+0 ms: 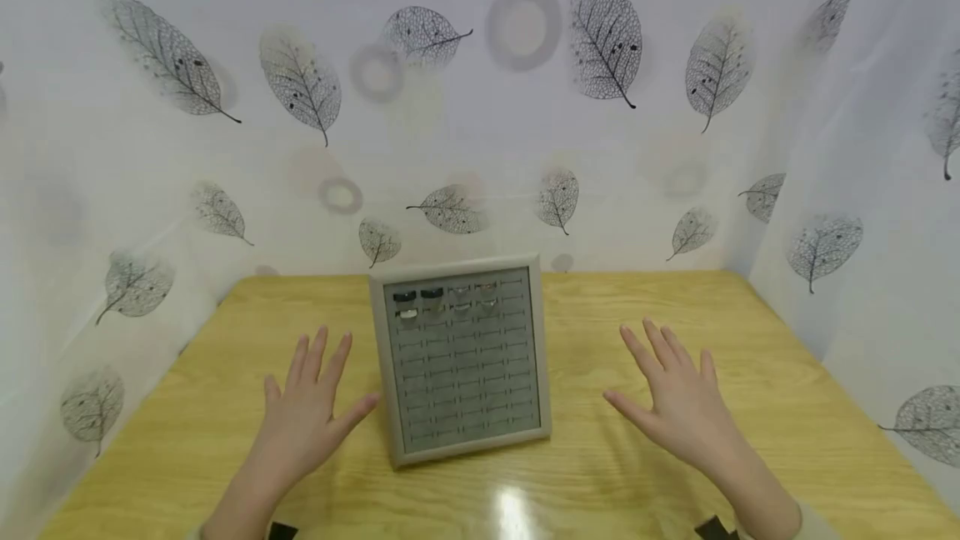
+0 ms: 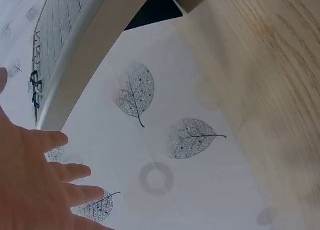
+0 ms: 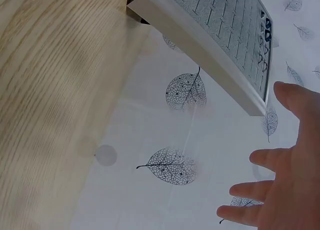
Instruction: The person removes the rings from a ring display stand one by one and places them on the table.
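Openly, left hand (image 1: 302,419) and right hand (image 1: 678,407) spread, fingers extended, gripping nothing, ring display (image 1: 472,390) propped between, rings (image 1: 432,293) in upper slots

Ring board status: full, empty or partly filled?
Partly filled: on the ring board, rings sit in the top two rows; the slots below are bare.

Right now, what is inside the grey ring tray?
The tray has rings in its top two rows, two of them black. Ring parts sunk in the slots are covered and can't be seen.
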### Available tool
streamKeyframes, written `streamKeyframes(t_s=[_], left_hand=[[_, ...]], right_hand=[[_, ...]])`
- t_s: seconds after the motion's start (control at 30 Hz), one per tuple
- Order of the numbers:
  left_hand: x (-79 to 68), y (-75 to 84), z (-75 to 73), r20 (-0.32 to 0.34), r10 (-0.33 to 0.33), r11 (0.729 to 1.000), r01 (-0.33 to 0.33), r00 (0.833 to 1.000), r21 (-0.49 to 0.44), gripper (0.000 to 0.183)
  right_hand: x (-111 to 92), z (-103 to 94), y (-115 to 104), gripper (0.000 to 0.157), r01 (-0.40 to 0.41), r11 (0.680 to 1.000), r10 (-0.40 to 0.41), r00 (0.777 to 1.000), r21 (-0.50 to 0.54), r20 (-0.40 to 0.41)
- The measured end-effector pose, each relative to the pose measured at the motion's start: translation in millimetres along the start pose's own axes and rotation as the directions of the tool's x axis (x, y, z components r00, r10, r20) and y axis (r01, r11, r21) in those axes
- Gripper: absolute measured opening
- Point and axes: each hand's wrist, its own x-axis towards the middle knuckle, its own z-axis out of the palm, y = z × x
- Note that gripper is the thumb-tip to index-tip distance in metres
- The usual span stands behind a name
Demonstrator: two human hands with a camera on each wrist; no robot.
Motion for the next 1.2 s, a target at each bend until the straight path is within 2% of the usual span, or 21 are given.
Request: streamKeyframes(t_s=[0.2,0.4,0.47,0.7,0.93,1.1,1.2], left_hand=[[2.3,3.2,-4.4,-0.033,0.022,1.0,-0.023,0.999,-0.014,0.066],[4.2,2.9,-3.1,-0.091,0.057,0.998,-0.059,0.994,-0.021,0.056],[4.4,3.2,-2.8,-0.097,0.049,0.998,-0.053,0.994,-0.032,0.054],[3.5,4.8,-4.2,-0.052,0.0,0.999,-0.002,0.999,-0.044,0.05],[5.2,4.6,-3.6,-0.047,-0.014,0.997,0.011,0.999,-0.073,0.049],[7.5,4.6,-1.8,-0.085,-0.011,0.99,-0.001,0.996,-0.144,0.048],[10.1,3.7,-0.6,-0.1,-0.007,0.977,-0.014,0.995,-0.213,0.048]], right_hand=[[1.3,0.5,-0.4,0.069,0.031,0.999,-0.028,0.996,0.034,-0.082],[3.2,2.1,1.1,0.058,0.09,0.995,-0.078,0.978,0.053,-0.193],[3.9,2.3,1.2,0.055,0.098,0.994,-0.085,0.975,0.055,-0.205],[5.1,3.7,0.7,0.049,0.117,0.989,-0.094,0.969,0.087,-0.229],[6.8,3.0,-1.8,0.046,0.089,0.988,-0.06,0.976,0.129,-0.21],[12.0,1.4,-5.1,0.045,0.103,0.981,-0.064,0.971,0.162,-0.231],[17.6,1.7,-6.9,0.045,0.149,0.972,-0.095,0.957,0.18,-0.274]])
